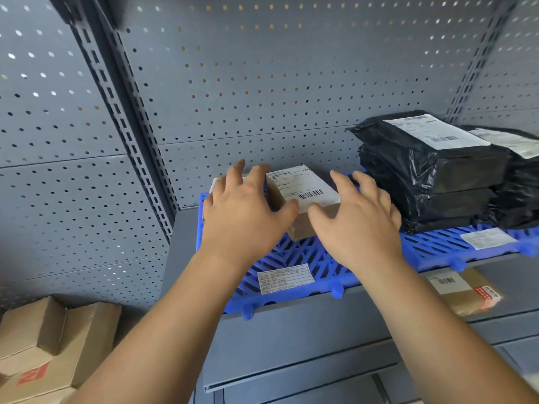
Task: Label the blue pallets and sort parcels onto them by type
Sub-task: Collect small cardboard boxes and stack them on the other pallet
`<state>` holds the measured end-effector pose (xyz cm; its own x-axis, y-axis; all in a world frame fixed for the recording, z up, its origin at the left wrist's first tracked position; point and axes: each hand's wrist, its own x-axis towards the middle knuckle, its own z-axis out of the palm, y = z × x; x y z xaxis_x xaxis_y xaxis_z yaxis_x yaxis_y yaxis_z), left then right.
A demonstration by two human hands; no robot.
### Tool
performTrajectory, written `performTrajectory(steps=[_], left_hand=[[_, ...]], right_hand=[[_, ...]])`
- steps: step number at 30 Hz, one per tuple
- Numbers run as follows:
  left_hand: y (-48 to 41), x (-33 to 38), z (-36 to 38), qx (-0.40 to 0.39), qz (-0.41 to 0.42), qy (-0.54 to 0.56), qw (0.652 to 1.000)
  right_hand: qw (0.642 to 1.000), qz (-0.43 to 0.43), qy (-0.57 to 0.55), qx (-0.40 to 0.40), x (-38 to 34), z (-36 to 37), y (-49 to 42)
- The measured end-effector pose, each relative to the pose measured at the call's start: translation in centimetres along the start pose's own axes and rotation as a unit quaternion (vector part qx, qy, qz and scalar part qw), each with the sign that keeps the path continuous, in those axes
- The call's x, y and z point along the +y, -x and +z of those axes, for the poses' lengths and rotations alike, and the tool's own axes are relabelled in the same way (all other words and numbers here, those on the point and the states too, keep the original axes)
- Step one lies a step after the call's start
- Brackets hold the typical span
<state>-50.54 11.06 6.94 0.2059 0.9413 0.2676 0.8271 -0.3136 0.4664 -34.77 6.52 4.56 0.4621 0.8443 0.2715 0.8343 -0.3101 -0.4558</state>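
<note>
Loosely spread, left hand (pixel 245 212) and right hand (pixel 360 218) flank a brown, barcode-labelled carton (pixel 304 191).

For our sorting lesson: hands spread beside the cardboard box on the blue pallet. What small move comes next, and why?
Probably withdraw: the cardboard box already rests on the blue pallet, apart from the black bags, with left hand and right hand open.

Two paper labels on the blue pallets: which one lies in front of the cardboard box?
The left label, at the front edge directly before the cardboard box; the right label lies before the stacked black bags.
</note>
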Motion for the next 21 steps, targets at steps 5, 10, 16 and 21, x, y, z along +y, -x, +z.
performTrajectory(steps=[5,10,16,21], left_hand=[[1.0,3.1,1.3,-0.017,0.043,0.024,0.999],[2.9,8.3,2.4,-0.044,0.107,0.06,0.992],[6.1,16.2,4.9,-0.065,0.178,0.1,0.977],[9.2,23.5,8.6,-0.111,0.225,0.114,0.961]], right_hand=[[0.999,0.036,-0.003,0.024,2.8,-2.2,1.8],[0.996,0.062,0.004,0.068,7.4,-5.6,3.3],[0.989,0.108,0.009,0.099,14.5,-10.3,5.1],[0.98,0.164,0.029,0.111,21.6,-14.9,7.5]])
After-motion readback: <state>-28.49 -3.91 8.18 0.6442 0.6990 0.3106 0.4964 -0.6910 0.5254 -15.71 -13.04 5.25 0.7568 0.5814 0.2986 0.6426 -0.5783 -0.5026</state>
